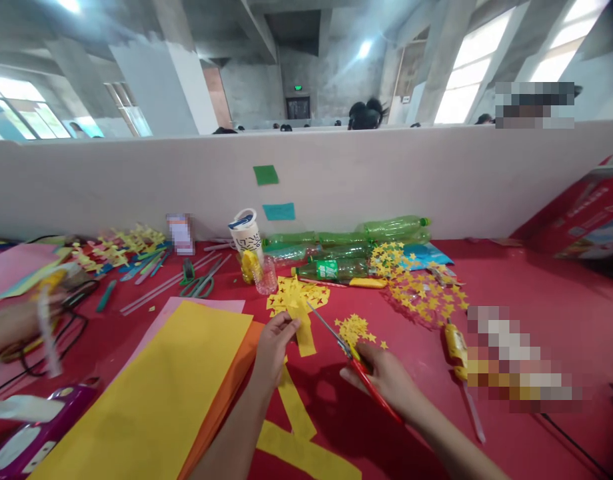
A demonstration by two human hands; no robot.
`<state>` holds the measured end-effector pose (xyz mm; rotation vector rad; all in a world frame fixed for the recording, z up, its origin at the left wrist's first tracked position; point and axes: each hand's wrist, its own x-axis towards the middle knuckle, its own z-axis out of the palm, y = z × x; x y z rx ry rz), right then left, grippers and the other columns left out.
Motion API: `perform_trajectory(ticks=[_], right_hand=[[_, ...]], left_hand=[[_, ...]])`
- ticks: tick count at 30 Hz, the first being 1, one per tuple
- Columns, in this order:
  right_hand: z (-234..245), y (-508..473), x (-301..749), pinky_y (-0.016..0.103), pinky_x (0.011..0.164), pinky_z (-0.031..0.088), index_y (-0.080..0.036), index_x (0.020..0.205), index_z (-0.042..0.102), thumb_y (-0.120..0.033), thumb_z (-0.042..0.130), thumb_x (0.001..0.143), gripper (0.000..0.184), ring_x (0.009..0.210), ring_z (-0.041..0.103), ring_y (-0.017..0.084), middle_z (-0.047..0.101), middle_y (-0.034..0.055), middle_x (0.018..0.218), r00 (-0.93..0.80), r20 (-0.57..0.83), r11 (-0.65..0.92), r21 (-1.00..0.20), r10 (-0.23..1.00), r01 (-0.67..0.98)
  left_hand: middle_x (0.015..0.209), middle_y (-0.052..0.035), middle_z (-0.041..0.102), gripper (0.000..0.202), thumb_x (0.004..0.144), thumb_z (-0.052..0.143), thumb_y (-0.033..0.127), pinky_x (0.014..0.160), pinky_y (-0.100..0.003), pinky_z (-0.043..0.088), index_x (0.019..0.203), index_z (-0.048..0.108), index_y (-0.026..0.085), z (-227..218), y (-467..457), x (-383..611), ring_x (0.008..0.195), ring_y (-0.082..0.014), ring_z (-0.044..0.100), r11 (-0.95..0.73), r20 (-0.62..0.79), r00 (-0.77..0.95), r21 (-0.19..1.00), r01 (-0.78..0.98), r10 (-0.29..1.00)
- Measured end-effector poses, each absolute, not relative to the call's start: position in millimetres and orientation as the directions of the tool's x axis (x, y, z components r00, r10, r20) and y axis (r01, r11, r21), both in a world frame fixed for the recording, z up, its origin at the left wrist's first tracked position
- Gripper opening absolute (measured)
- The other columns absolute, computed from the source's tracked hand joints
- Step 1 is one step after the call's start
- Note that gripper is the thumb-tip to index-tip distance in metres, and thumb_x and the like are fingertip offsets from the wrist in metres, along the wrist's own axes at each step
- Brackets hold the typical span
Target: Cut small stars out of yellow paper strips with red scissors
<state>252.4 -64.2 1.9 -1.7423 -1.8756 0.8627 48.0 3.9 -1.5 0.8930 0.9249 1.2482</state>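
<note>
Loose yellow strip [311, 453]: nearest, between forearms.
Held strip [306, 339]: running near-to-far, pinched in left hand [274, 347].
Scissors [357, 369]: beside it, tips pointing forward-left.
Right hand [389, 377]: wrapped around red handles [380, 395].

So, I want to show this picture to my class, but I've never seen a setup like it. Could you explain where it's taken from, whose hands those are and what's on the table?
There's no machine here. The single picture comes from a camera worn on a person's head, looking forward and down, so the two bare hands in the middle are the wearer's. The left hand holds a yellow strip; the right hand holds red-handled scissors, pointing towards it. On the red table lie small yellow stars, a large yellow sheet and green plastic bottles, with a white cup standing nearby. Another person's arm reaches in at the left edge.
</note>
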Motion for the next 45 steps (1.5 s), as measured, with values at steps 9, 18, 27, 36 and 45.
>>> perform_trajectory(ticks=[9,18,27,36,45], right_hand=[[-1,-69,253,0.021,0.047,0.022,-0.021,0.061,0.038,-0.052,0.051,0.083,0.041,0.05,0.038,0.011,0.04,-0.0057,0.054,-0.216,-0.232,0.03,-0.611,0.948,0.791],[7,-72,247,0.021,0.047,0.022,-0.02,0.061,0.039,-0.054,0.052,0.082,0.042,0.052,0.038,0.01,0.04,-0.0055,0.055,-0.233,-0.289,0.003,-0.623,0.929,0.782],[14,-73,244,0.02,0.044,0.028,-0.02,0.062,0.044,-0.05,0.053,0.084,0.039,0.048,0.046,0.012,0.046,-0.0038,0.051,-0.25,-0.369,-0.136,-0.76,0.895,0.636],[16,-76,241,0.019,0.04,0.027,-0.018,0.065,0.047,-0.053,0.053,0.085,0.041,0.039,0.039,0.008,0.04,-0.0066,0.043,-0.288,-0.421,-0.244,-0.835,0.86,0.493],[10,-78,238,0.018,0.035,0.024,-0.018,0.064,0.045,-0.062,0.047,0.084,0.048,0.033,0.035,0.006,0.04,-0.0074,0.038,-0.306,-0.415,-0.268,-0.866,0.857,0.423]], left_hand=[[0.057,0.0058,0.044,0.029,0.074,0.065,0.039,0.051,-0.02,0.034,0.065,0.046,0.018,-4,1,43,0.052,-0.009,0.043,0.036,-0.043,-0.021,0.965,-0.261,0.999],[0.057,0.0065,0.038,0.031,0.079,0.06,0.04,0.049,-0.021,0.029,0.065,0.041,0.02,-4,-2,44,0.051,-0.0086,0.036,0.014,-0.012,0.018,0.987,-0.157,1.0],[0.059,0.006,0.037,0.029,0.084,0.055,0.038,0.049,-0.021,0.028,0.068,0.038,0.021,-7,-7,47,0.052,-0.0089,0.034,-0.02,0.028,0.065,0.993,-0.116,0.997],[0.058,0.0054,0.043,0.03,0.079,0.059,0.044,0.051,-0.022,0.031,0.067,0.045,0.02,2,-8,49,0.052,-0.0103,0.04,0.005,0.0,0.038,0.991,-0.137,0.999],[0.059,0.0032,0.052,0.032,0.073,0.065,0.047,0.052,-0.023,0.034,0.066,0.05,0.019,9,-10,50,0.055,-0.0122,0.048,0.057,-0.054,0.019,0.978,-0.203,0.998]])
